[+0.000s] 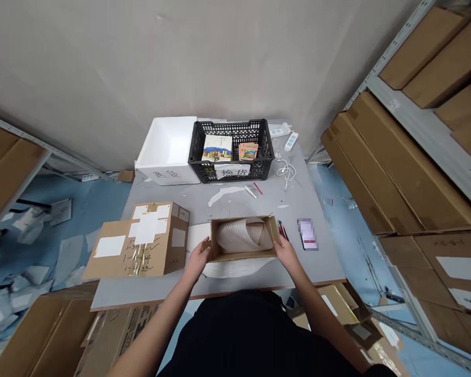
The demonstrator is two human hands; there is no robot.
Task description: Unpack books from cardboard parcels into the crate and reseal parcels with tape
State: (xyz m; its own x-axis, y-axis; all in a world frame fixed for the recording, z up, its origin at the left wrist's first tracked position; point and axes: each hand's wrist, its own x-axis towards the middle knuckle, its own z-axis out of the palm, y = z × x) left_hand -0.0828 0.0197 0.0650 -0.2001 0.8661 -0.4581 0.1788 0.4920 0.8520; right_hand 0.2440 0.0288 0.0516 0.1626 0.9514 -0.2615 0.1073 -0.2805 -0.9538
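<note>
My left hand (198, 260) grips the near left corner of a small open cardboard box (243, 255), and my right hand (286, 253) holds its right end. Inside the box lies a cream, rounded item wrapped in ribbed paper (239, 234); I cannot tell what it is. A white sheet (235, 268) lies under the box's near edge. To the left, a taped cardboard carton with white labels and handwriting (151, 246) lies on the grey table (180, 201).
At the table's back stand a white foam box (167, 149) and a black plastic crate (231, 152) holding books. A white cable (286, 170) and a blurred card (308, 234) lie nearby. Shelves of cardboard cartons (396, 167) flank the right; papers litter the floor at left.
</note>
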